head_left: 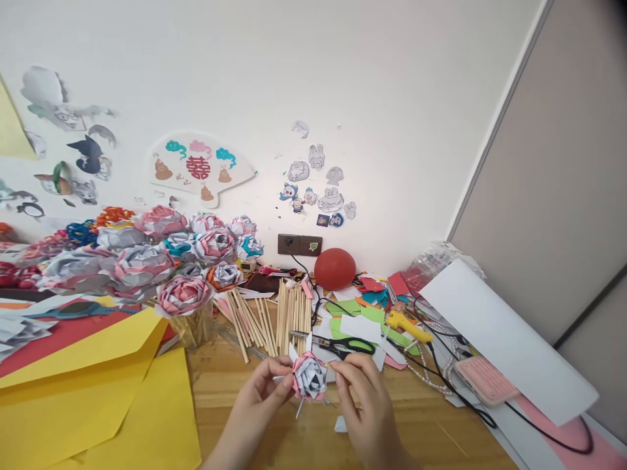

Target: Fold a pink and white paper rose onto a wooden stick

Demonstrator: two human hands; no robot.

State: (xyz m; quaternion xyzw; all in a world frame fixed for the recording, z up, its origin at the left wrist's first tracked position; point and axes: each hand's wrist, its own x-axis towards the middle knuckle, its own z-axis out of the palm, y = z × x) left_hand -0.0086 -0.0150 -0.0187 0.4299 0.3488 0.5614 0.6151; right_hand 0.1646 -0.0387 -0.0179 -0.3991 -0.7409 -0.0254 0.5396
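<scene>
A small paper flower (309,376) with white and pink folded petals is in front of me, above the wooden table. My left hand (267,391) pinches it by its left edge between thumb and fingers. White paper strips stick out above and below the bloom. My right hand (362,395) is closed beside the flower's right edge, thumb and fingertips pressed together; what lies between them is too small to make out. Just behind both hands are black and green scissors (360,344). A small white paper scrap (340,424) lies under my right hand.
Bundles of wooden sticks (294,310) lie behind the hands, near a red balloon (335,269). Finished paper flowers (183,295) crowd the left. Yellow paper (147,405) covers the front left. At right are a yellow glue gun (409,324), cables and a white sheet (509,346).
</scene>
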